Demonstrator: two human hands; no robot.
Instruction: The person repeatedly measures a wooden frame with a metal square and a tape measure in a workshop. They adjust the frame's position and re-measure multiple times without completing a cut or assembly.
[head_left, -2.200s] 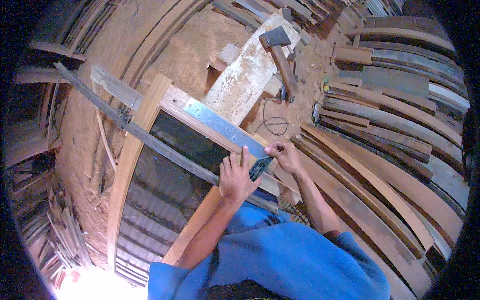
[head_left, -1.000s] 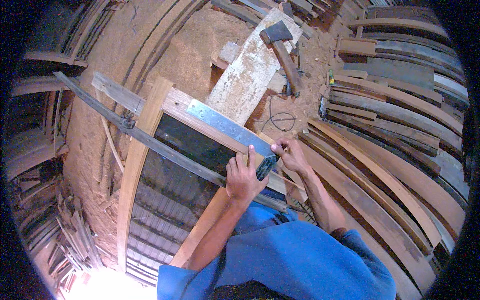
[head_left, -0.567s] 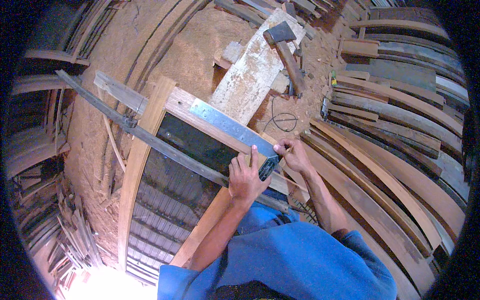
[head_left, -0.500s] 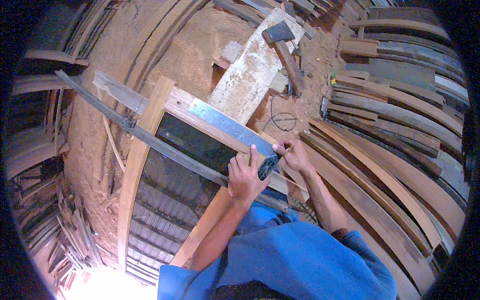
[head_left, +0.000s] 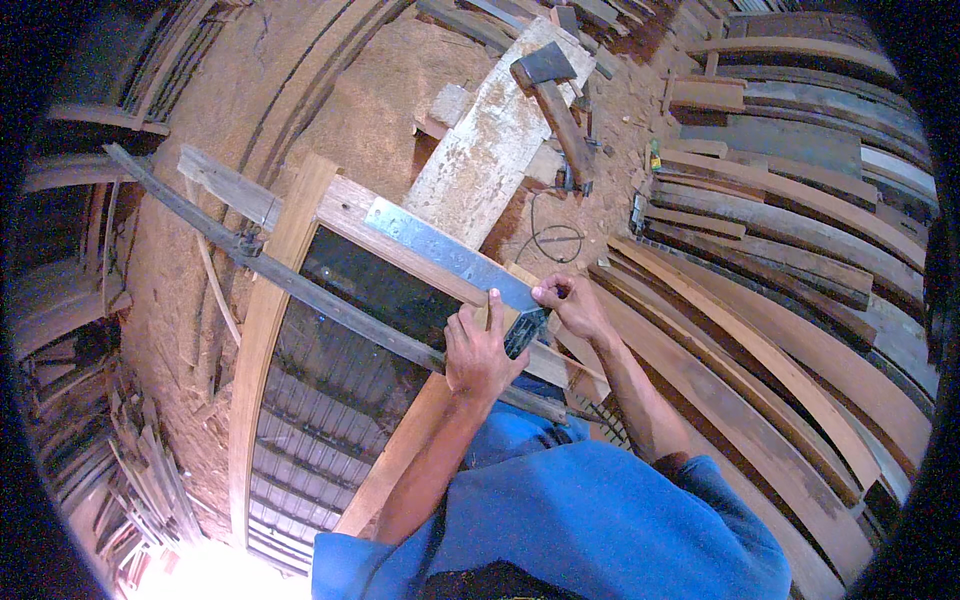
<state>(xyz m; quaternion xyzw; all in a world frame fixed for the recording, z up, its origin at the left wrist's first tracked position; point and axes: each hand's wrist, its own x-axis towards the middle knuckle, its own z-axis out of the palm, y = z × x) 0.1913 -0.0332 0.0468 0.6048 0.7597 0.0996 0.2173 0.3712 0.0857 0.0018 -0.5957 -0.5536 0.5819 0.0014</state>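
Note:
A try square (head_left: pixel 450 255), with a wide silver blade and a black stock, lies along the top rail (head_left: pixel 345 205) of a wooden frame. My left hand (head_left: pixel 482 350) is closed around the stock, its index finger stretched toward the lower edge of the blade. At the blade's near right end, my right hand (head_left: pixel 572 305) is closed in a pinch, thumb and finger against the corner. Whatever lies between those fingers is too small or hidden to make out. Dark glass-like panels (head_left: pixel 375 275) fill the frame, and a roof is reflected in the lower one.
A weathered batten (head_left: pixel 330 297) crosses the frame. Beyond it, an axe (head_left: pixel 555 95) rests on a rough whitish plank (head_left: pixel 470 180). A loop of thin wire (head_left: pixel 556 241) lies on the sawdust-covered ground. Stacked boards (head_left: pixel 760 330) line the right side, and scrap sticks (head_left: pixel 140 470) stand at left.
The view has shifted slightly, so the whole scene sits a little further left. Both hands keep their places at the try square, the right one curled a bit more.

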